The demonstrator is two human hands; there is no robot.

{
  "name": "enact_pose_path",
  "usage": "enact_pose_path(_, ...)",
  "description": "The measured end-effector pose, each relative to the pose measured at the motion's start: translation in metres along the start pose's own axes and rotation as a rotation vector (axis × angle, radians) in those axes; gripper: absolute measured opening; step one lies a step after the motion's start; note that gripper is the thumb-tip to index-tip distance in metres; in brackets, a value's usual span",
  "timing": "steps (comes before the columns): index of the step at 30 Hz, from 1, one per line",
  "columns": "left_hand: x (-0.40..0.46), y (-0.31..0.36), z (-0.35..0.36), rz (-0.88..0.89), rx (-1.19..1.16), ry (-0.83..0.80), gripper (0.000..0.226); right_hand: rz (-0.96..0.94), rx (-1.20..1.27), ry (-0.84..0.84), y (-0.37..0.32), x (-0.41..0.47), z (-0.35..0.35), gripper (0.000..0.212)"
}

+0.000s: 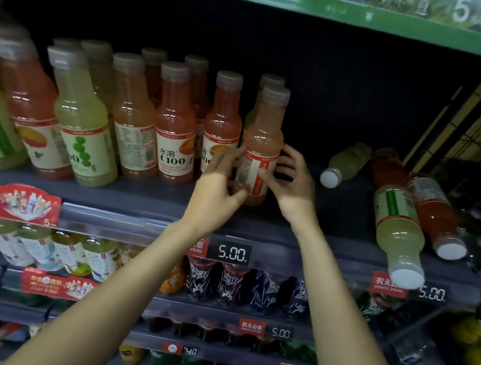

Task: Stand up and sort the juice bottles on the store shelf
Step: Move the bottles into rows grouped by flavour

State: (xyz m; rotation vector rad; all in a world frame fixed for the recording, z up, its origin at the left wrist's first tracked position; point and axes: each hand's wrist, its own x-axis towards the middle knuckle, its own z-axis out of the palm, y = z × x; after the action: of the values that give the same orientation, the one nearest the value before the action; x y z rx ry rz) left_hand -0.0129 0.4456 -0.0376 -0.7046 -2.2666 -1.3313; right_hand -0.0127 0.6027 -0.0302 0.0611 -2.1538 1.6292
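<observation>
Fingers (290, 161) of both hands curl round an upright pink-orange plastic juice bottle (260, 151) on the dark store shelf (144, 196), the left hand (217, 185) at its label, the right hand (293, 183) behind. Upright bottles crowd its left. Four toppled bottles lie rightward, the pale-green one (398, 235) overhanging the edge.

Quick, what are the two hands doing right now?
Left hand: fingers touching the orange juice bottle, grip unclear.
Right hand: holding that same bottle, thumb on its label.

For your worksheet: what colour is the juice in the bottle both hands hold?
Pale orange-pink juice bottle, clearest in the head view.
</observation>
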Motion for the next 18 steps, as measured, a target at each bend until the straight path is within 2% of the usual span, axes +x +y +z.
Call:
enact_pose_path(4,-0.005,0.008,0.0,-0.012,-0.03,0.043,0.063,0.012,0.006,-0.076,-0.005,-0.004,-0.009,0.057)
enact_pose_path(7,-0.012,0.025,0.003,0.023,-0.04,0.148,0.054,-0.087,-0.155,-0.085,-0.017,-0.017,-0.034,0.046)
enact_pose_path(9,-0.015,0.04,0.011,0.137,-0.004,0.18,0.047,-0.198,-0.338,-0.025,-0.027,-0.03,-0.059,0.035)
enact_pose_path(12,-0.014,0.058,0.028,0.385,0.069,0.141,0.042,-0.321,-0.692,0.18,-0.029,-0.053,-0.102,0.023)
enact_pose_path(14,-0.009,0.063,0.046,0.537,0.149,0.034,0.04,-0.246,-1.047,0.302,-0.023,-0.068,-0.129,0.035)
enact_pose_path(15,-0.004,0.065,0.057,0.6,0.197,-0.025,0.04,-0.145,-1.186,0.321,-0.02,-0.076,-0.142,0.045)
enact_pose_path(16,0.003,0.066,0.068,0.646,0.238,-0.085,0.04,-0.017,-1.278,0.304,-0.017,-0.084,-0.151,0.056)
enact_pose_path(18,0.02,0.066,0.093,0.691,0.274,-0.238,0.047,0.218,-1.311,0.234,-0.016,-0.096,-0.163,0.072)
